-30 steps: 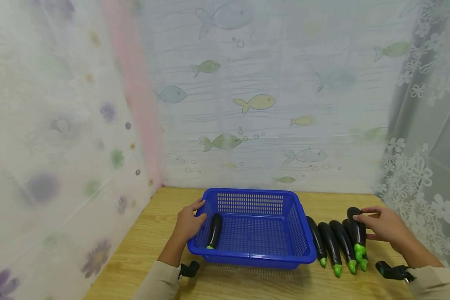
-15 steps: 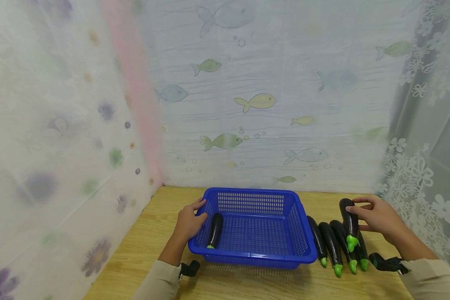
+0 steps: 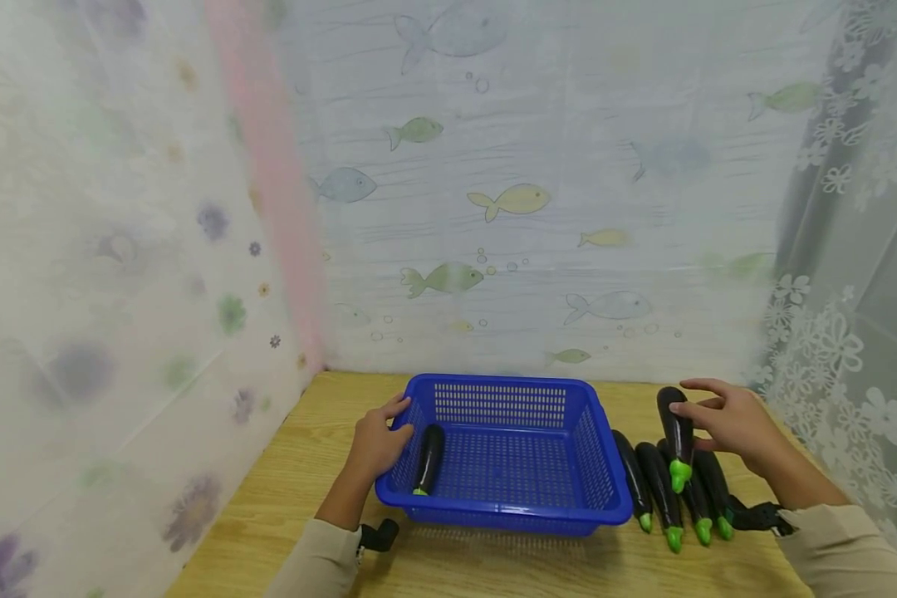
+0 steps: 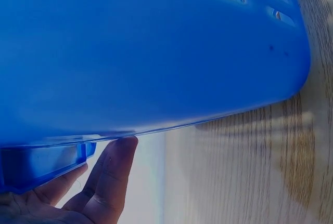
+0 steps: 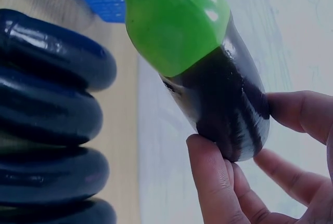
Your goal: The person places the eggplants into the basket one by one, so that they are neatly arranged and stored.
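Note:
In the head view, my right hand (image 3: 732, 423) pinches a dark eggplant with a green cap (image 3: 677, 436) near its rounded end. It hangs above the other eggplants, cap end toward me; the right wrist view shows thumb and fingers (image 5: 210, 174) on either side of the eggplant (image 5: 223, 99). My left hand (image 3: 377, 444) grips the left rim of a blue plastic basket (image 3: 501, 507), and its fingertips (image 4: 122, 148) touch the basket's edge in the left wrist view. One eggplant (image 3: 429, 461) lies inside along the basket's left wall.
Several eggplants (image 3: 659, 486) lie side by side on the wood-grain table (image 3: 269, 498), right of the basket, green caps toward me. A fish-patterned curtain (image 3: 538, 266) hangs behind the table, and a flowered one (image 3: 134, 316) at the left.
My right hand has lifted the eggplant off the row and carried it left, closer to the basket. The left hand and basket have stayed in place.

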A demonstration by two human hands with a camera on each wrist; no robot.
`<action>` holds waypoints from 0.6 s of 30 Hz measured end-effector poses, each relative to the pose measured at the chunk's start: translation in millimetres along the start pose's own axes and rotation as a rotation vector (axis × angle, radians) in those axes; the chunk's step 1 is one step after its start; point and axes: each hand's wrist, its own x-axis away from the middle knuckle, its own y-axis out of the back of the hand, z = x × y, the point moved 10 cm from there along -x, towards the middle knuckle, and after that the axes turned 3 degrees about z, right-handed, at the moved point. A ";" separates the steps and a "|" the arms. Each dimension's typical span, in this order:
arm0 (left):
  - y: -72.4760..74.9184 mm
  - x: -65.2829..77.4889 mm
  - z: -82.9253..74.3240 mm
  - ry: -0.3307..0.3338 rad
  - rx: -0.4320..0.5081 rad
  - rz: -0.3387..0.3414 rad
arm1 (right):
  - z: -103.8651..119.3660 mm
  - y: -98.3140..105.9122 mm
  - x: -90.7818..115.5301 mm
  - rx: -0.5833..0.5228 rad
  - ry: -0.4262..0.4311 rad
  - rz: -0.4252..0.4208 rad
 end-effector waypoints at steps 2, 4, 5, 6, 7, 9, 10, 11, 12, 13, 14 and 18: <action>0.7 0.0 -0.5 0.001 -0.001 -0.003 | 2.5 -2.2 -0.8 -0.006 0.010 0.002; 0.9 -0.1 -0.4 0.001 -0.001 -0.004 | 4.7 -4.2 -1.8 -0.011 0.014 0.005; 0.9 -0.1 -0.1 0.001 -0.002 -0.005 | 5.7 -5.1 -2.2 -0.014 0.013 0.006; 1.0 -0.2 0.3 0.002 -0.004 -0.006 | 6.7 -6.1 -2.5 -0.013 0.011 0.007; 0.9 -0.2 0.8 0.004 -0.004 -0.007 | 7.8 -6.8 -2.8 -0.014 0.010 0.007; 0.8 -0.5 1.7 0.006 -0.002 -0.008 | 10.0 -8.3 -3.4 -0.017 0.007 0.007; 0.7 -0.5 2.0 0.008 -0.001 -0.009 | 11.1 -8.9 -3.8 -0.018 0.005 0.006; 0.7 -0.5 2.3 0.009 0.001 -0.009 | 12.2 -9.5 -4.0 -0.023 0.002 0.006; 0.7 -0.5 2.2 0.008 0.003 -0.010 | 13.3 -10.0 -4.5 -0.023 0.001 0.007; 0.4 -0.6 2.1 0.005 0.002 -0.009 | 14.5 -10.3 -4.8 -0.027 0.000 0.006; 0.3 -0.7 2.2 0.006 0.002 -0.008 | 15.6 -10.9 -5.1 -0.028 0.002 0.008; -0.3 -0.6 1.9 0.004 0.003 -0.007 | 20.2 -13.3 -6.0 -0.035 0.005 0.011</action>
